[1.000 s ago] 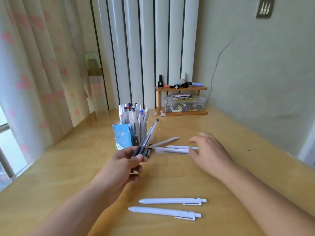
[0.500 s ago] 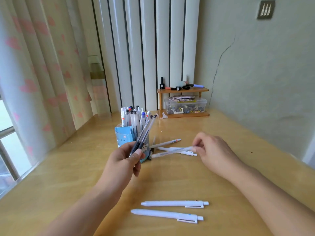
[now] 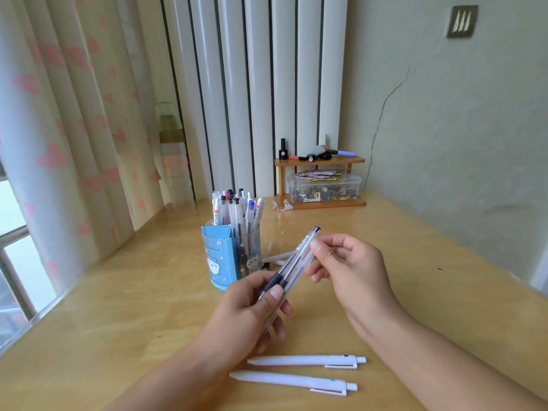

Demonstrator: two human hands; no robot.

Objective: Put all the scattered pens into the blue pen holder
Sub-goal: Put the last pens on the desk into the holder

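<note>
Bundling three clear pens [image 3: 292, 266] in the left hand [image 3: 252, 314] while the right hand [image 3: 350, 269] pinched their tops beside the crowded blue pen holder [image 3: 218, 256], we judged one might slip out.

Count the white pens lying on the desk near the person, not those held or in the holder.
2. One white pen lies behind the other, side by side. More lie partly hidden behind the hands.
</note>
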